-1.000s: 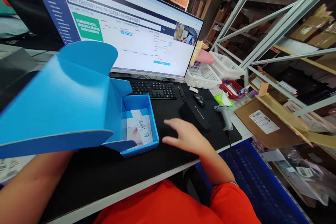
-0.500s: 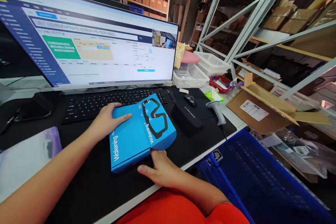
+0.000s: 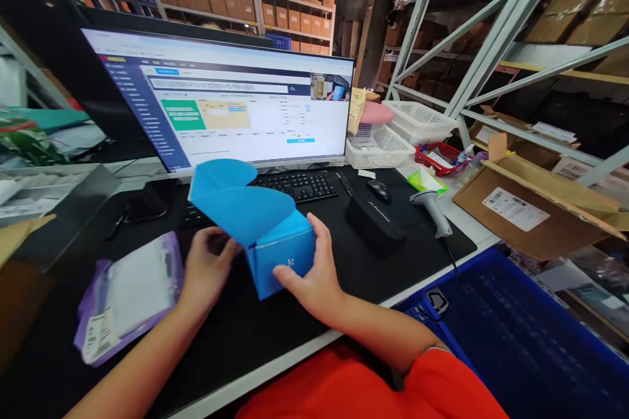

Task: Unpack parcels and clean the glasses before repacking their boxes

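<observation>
A blue corrugated-plastic box (image 3: 275, 255) stands tipped up on the black desk mat (image 3: 275, 334) in front of the keyboard (image 3: 289, 186). Its rounded flaps (image 3: 230, 200) stick out to the left. My right hand (image 3: 312, 278) grips the box's near right side, fingers wrapped on its face. My left hand (image 3: 206, 268) holds the left side under the flaps; its fingertips are hidden behind the box. A purple-edged plastic bag (image 3: 125, 294) with a white label lies on the mat just left of my left hand.
A wide monitor (image 3: 230, 105) stands behind the keyboard. A black case (image 3: 376, 219), a mouse (image 3: 379, 191) and a barcode scanner (image 3: 432, 209) lie to the right. White baskets (image 3: 393, 134), an open cardboard box (image 3: 531, 216), a blue crate (image 3: 511, 334) and metal shelving (image 3: 466, 46) lie further right.
The box lay flat and closed under both hands half a second ago; now it is tipped up with its flaps sticking out. A second ago it sat open with its lid raised.
</observation>
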{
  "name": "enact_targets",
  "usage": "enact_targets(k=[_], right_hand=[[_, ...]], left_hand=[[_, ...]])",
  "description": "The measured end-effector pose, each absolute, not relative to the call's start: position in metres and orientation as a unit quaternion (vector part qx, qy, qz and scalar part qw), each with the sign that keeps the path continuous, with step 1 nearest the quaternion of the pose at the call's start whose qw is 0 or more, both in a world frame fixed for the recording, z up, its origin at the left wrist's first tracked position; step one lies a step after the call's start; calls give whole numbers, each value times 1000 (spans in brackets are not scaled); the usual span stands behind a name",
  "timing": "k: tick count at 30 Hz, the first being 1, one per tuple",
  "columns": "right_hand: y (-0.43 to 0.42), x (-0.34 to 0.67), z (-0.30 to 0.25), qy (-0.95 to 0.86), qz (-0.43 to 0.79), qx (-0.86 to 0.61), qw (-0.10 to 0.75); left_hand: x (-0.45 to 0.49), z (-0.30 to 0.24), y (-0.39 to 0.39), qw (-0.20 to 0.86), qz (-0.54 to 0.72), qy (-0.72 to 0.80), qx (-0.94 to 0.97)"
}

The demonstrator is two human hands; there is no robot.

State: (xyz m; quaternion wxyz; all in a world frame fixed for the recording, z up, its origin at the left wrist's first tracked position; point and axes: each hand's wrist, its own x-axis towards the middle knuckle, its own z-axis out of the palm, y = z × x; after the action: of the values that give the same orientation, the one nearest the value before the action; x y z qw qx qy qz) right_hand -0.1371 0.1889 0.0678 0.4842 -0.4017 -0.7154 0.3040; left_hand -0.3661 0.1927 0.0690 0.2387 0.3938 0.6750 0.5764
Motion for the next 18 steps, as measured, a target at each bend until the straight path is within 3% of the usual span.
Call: enact_targets(k=[3,7,13,18], right_hand=[[180,-154,72,-786,207,-413,411],[179,-166,68,-815,106,-404,401],[205,-146,83,-944,-13,-159,288],[205,-159,71,-970,-45,-83,223]], left_hand=[[-348,62,176,255,589,644,416],[-334,58,145,270,618,619,402],[-362,65,104,357,654,611,266],[-417,78,92,412,605,658,179]])
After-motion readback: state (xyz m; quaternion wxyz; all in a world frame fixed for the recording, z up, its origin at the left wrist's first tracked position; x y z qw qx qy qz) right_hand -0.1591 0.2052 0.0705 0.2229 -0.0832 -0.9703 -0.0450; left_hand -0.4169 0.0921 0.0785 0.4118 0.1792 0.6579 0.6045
